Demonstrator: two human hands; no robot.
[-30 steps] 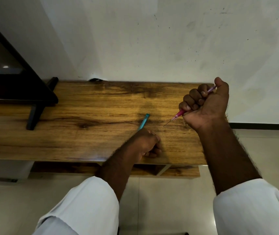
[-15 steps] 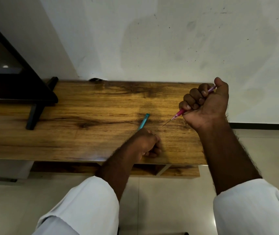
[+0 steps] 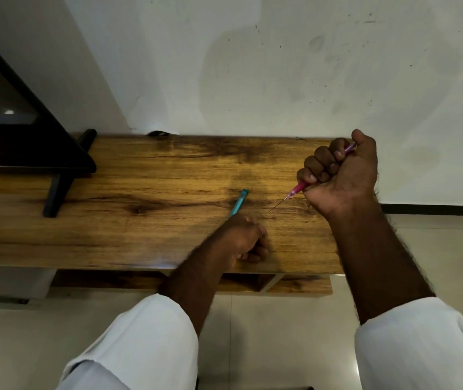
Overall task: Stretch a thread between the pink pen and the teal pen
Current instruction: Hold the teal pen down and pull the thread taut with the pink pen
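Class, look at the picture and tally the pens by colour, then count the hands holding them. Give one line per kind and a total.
Pink pen: 1, gripped in the right hand
Teal pen: 1, gripped in the left hand
Hands: 2, both closed in fists over the wooden table
Total: 2 pens and 2 hands, 4 things

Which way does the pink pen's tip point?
Down-left: the pink pen slants out of the fisted right hand toward the wooden table.
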